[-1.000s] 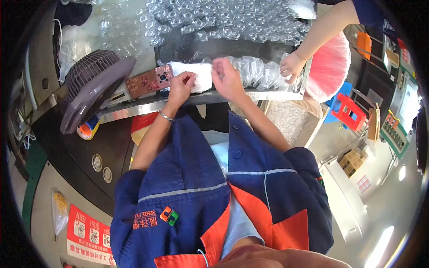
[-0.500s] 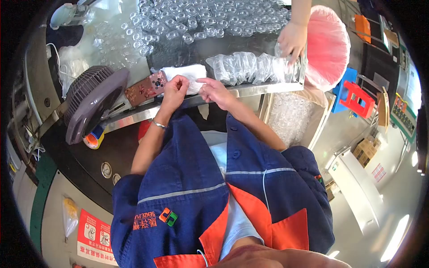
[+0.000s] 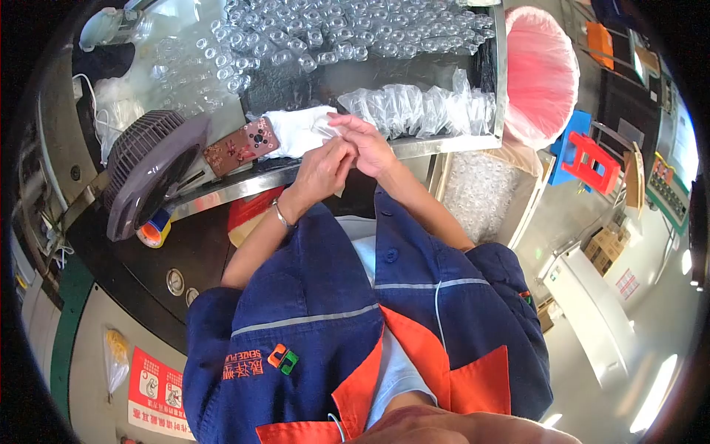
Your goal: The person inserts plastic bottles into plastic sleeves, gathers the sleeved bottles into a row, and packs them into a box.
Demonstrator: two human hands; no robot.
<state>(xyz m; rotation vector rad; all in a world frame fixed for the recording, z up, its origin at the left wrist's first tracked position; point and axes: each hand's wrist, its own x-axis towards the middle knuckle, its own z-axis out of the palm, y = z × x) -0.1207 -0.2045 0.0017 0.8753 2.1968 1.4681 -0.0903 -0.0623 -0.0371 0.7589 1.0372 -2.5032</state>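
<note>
My left hand [image 3: 323,172], a bangle on its wrist, is closed with its fingertips pinched together. What it pinches is hidden, though a thin pale edge shows just below it. My right hand [image 3: 370,144] touches it from the right, with the fingers stretched out to the left and the thumb side hidden. Both hands are at the front edge of the worktable, close to a white stack of thin sheets or bags [image 3: 296,127]. Right of the stack lies a row of clear plastic bags with something inside [image 3: 403,111].
Many clear plastic pieces [image 3: 318,37] cover the table's far part. A phone in a floral case [image 3: 240,148] and a grey fan [image 3: 151,170] stand at left. A box of clear pieces [image 3: 481,192] and a pink-lined round bin [image 3: 540,74] are at right.
My left hand has moved right and towards me, meeting my right hand. Another person's hand at the right end of the bag row has left the view, and a bag there now stands up.
</note>
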